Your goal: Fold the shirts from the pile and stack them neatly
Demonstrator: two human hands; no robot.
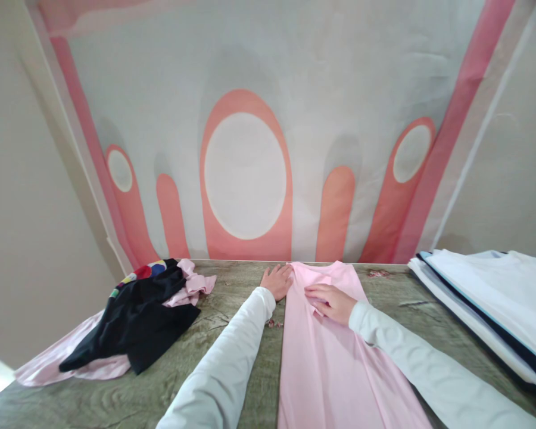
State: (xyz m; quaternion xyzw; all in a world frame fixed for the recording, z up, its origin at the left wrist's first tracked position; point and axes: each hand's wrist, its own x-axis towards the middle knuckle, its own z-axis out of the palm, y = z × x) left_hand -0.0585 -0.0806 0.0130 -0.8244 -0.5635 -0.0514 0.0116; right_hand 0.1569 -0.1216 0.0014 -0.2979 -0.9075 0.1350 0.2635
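Observation:
A light pink garment [321,369] lies lengthwise on the wood-grain table, running from the back edge toward me. Its top end shows a curved edge, and shallow creases run down the cloth. My left hand [277,282] rests at the garment's upper left corner, palm down with fingers spread, partly on the table. Across the upper part of the cloth lies my right hand [334,302], its fingers stretched to the left over a small ruck in the fabric. Neither hand has visibly gripped the cloth.
To the left, a loose heap holds a black garment [134,322] with a multicoloured print and pink cloth [196,283]. A stack of folded clothes [495,286], white on top, stands at the right. Behind the wood-grain table [232,310] rises a wall hanging [245,179] with pink-orange arches.

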